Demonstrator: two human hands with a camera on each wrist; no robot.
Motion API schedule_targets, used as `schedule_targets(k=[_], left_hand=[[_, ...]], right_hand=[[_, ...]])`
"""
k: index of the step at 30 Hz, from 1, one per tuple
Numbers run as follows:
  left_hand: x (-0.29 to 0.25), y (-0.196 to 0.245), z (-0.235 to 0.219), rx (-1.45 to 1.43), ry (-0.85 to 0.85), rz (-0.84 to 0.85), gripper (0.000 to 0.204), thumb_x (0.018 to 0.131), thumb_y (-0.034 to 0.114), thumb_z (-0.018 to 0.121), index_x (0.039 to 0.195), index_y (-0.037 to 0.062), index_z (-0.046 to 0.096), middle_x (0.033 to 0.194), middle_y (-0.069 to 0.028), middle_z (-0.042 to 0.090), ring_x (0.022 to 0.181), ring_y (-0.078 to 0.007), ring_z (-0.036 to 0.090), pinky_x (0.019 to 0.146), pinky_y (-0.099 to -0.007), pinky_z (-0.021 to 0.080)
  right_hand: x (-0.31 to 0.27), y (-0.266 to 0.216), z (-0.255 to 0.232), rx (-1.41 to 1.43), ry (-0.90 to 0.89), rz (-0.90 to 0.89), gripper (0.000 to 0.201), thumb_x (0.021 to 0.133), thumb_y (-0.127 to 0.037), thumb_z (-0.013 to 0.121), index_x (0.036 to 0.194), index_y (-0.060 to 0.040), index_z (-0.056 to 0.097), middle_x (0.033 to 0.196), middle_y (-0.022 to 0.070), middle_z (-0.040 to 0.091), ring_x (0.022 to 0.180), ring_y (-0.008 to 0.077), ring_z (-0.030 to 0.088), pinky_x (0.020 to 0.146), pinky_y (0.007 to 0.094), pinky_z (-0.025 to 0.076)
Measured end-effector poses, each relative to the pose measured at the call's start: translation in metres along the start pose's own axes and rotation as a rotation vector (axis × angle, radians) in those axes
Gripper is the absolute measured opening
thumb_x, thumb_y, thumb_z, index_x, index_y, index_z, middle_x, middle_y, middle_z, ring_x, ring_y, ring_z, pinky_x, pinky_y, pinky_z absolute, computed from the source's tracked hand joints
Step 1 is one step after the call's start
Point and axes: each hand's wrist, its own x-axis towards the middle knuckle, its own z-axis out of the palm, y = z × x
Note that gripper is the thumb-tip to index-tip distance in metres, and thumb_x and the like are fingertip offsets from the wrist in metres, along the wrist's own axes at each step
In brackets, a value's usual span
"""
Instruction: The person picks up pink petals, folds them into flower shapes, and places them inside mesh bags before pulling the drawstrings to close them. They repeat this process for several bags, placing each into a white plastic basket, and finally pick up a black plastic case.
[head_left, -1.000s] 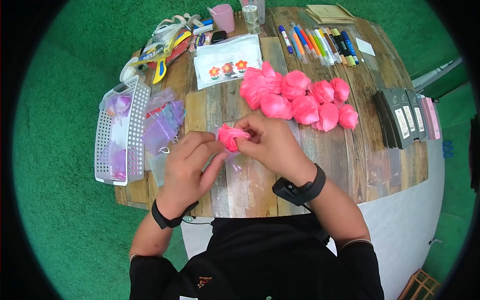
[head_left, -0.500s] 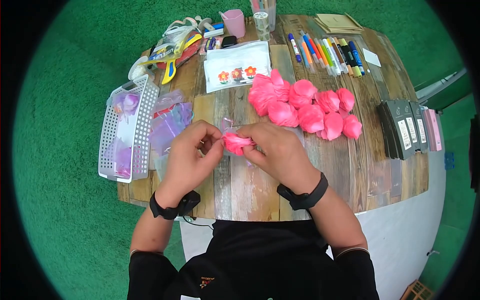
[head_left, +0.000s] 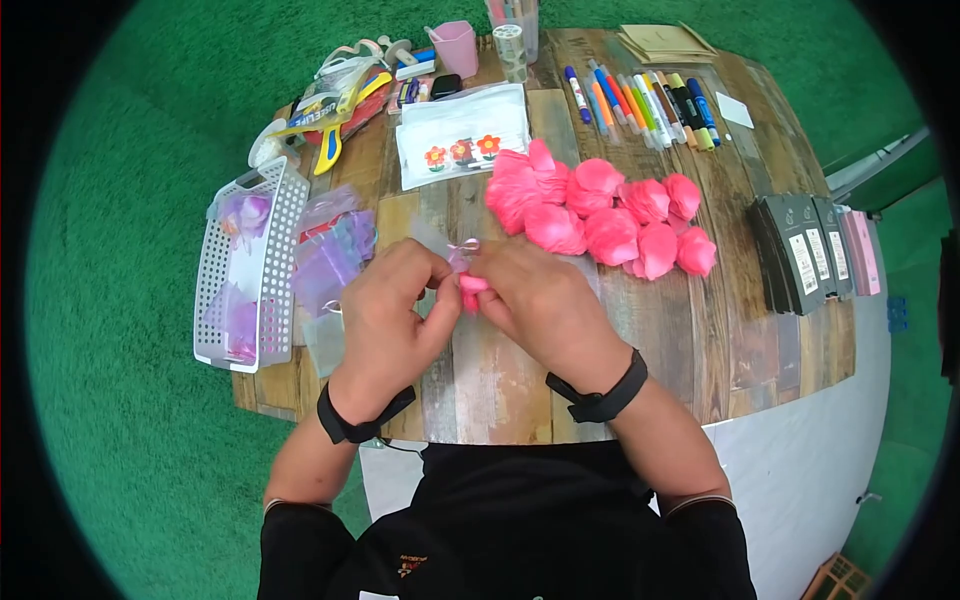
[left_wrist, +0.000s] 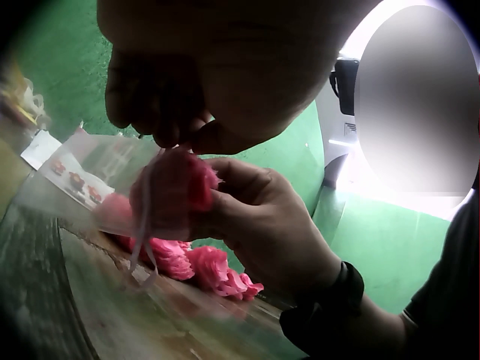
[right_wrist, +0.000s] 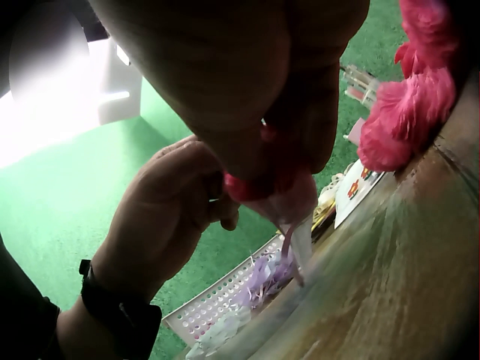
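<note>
Over the near middle of the table, both hands work on a bunch of pink artificial petals (head_left: 472, 288) and a sheer drawstring pouch (left_wrist: 109, 157). The right hand (head_left: 555, 305) pinches the petals between thumb and fingers. Opposite it, the left hand (head_left: 395, 305) pinches the edge of the pouch at the petals. In the left wrist view, part of the bunch shows through the sheer cloth, and a pale ribbon (left_wrist: 144, 217) dangles below. The palms hide much of the bunch in the head view.
Piles of pink petals (head_left: 610, 235) lie ahead to the right. Left stands a white perforated basket (head_left: 277, 265) beside purple pouches (head_left: 330, 265). Farther back are a flower-printed pouch (head_left: 465, 115), several markers (head_left: 640, 105) and a pink cup (head_left: 455, 48). Black boxes (head_left: 785, 250) stand at the right edge.
Less of the pink bunch shows between the hands now, and sheer cloth with ribbon shows beyond it. The left fingers have shifted from beside the bunch to its edge.
</note>
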Motion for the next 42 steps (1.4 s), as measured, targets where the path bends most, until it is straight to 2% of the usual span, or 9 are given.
schedule_targets(k=[2, 8, 11, 14, 17, 23, 26, 35, 42], left_hand=[[-0.001, 0.004, 0.0, 0.062, -0.003, 0.058, 0.012, 0.084, 0.001, 0.076, 0.087, 0.0038, 0.065, 0.082, -0.0114, 0.065, 0.074, -0.0332, 0.067, 0.064, -0.0416, 0.051], [-0.004, 0.009, 0.011, 0.078, 0.046, 0.108, 0.011, 0.086, -0.005, 0.076, 0.089, 0.0016, 0.067, 0.082, -0.0096, 0.066, 0.066, -0.0222, 0.063, 0.06, -0.0332, 0.049], [-0.009, 0.013, 0.019, -0.037, 0.063, 0.043, 0.01, 0.088, -0.005, 0.077, 0.091, 0.0007, 0.069, 0.082, -0.0087, 0.066, 0.066, -0.0188, 0.063, 0.06, -0.0309, 0.048], [-0.006, 0.019, 0.023, -0.126, 0.142, -0.029, 0.013, 0.083, -0.004, 0.08, 0.09, 0.0031, 0.071, 0.078, -0.0103, 0.066, 0.066, -0.0288, 0.065, 0.059, -0.0377, 0.048], [-0.005, 0.018, 0.023, -0.094, 0.186, 0.032, 0.014, 0.083, -0.002, 0.081, 0.092, 0.0041, 0.073, 0.079, -0.0092, 0.066, 0.067, -0.0286, 0.064, 0.06, -0.0379, 0.047], [-0.009, 0.019, 0.014, 0.085, 0.141, 0.213, 0.02, 0.081, 0.002, 0.085, 0.096, 0.0081, 0.073, 0.08, -0.0069, 0.065, 0.07, -0.0271, 0.063, 0.066, -0.0392, 0.043], [-0.009, 0.021, 0.015, 0.063, 0.169, 0.268, 0.02, 0.083, -0.003, 0.083, 0.097, 0.0063, 0.072, 0.08, -0.0068, 0.066, 0.065, -0.0244, 0.058, 0.064, -0.0379, 0.042], [-0.013, 0.015, 0.021, 0.081, 0.164, 0.183, 0.03, 0.076, 0.011, 0.091, 0.096, 0.009, 0.068, 0.087, -0.0053, 0.067, 0.078, -0.026, 0.065, 0.069, -0.04, 0.042], [-0.005, 0.017, 0.025, 0.209, 0.222, 0.181, 0.027, 0.074, 0.009, 0.088, 0.09, 0.0109, 0.067, 0.083, -0.0018, 0.064, 0.076, -0.0238, 0.063, 0.069, -0.0394, 0.039]], right_hand=[[0.0, 0.001, 0.001, 0.002, 0.051, 0.114, 0.03, 0.086, -0.008, 0.081, 0.116, -0.0031, 0.074, 0.112, 0.0145, 0.078, 0.094, 0.0344, 0.075, 0.082, 0.0429, 0.062], [0.003, 0.0, 0.003, 0.038, 0.148, 0.178, 0.021, 0.087, -0.01, 0.079, 0.105, -0.0044, 0.07, 0.089, 0.014, 0.071, 0.087, 0.0346, 0.071, 0.074, 0.047, 0.057], [0.004, -0.003, 0.0, 0.028, 0.155, 0.242, 0.019, 0.086, -0.008, 0.079, 0.103, -0.0038, 0.07, 0.096, 0.0147, 0.074, 0.091, 0.0348, 0.072, 0.077, 0.0463, 0.058], [0.005, 0.006, 0.004, 0.063, 0.222, 0.106, 0.019, 0.085, -0.006, 0.08, 0.101, -0.0025, 0.07, 0.106, 0.0153, 0.078, 0.099, 0.0344, 0.074, 0.083, 0.0443, 0.06], [0.004, 0.009, 0.008, 0.22, 0.179, 0.155, 0.021, 0.084, -0.004, 0.08, 0.102, -0.0007, 0.071, 0.114, 0.0162, 0.079, 0.104, 0.0347, 0.075, 0.088, 0.0413, 0.061], [0.003, 0.004, 0.014, 0.627, 0.075, 0.495, 0.02, 0.09, -0.002, 0.078, 0.107, 0.002, 0.07, 0.105, 0.0149, 0.079, 0.095, 0.0237, 0.08, 0.084, 0.035, 0.062], [0.004, -0.001, 0.017, 0.689, 0.187, 0.517, 0.018, 0.093, -0.002, 0.078, 0.109, 0.0029, 0.07, 0.101, 0.0124, 0.079, 0.094, 0.0176, 0.079, 0.085, 0.0325, 0.063], [0.007, 0.003, 0.011, 0.886, 0.253, 0.594, 0.014, 0.096, -0.002, 0.078, 0.107, 0.0016, 0.069, 0.098, 0.0041, 0.076, 0.091, 0.0068, 0.07, 0.081, 0.0261, 0.06], [0.006, 0.001, 0.018, 0.991, 0.271, 0.623, 0.014, 0.098, -0.003, 0.077, 0.107, 0.0009, 0.067, 0.098, 0.002, 0.074, 0.088, 0.004, 0.067, 0.077, 0.0221, 0.055]])
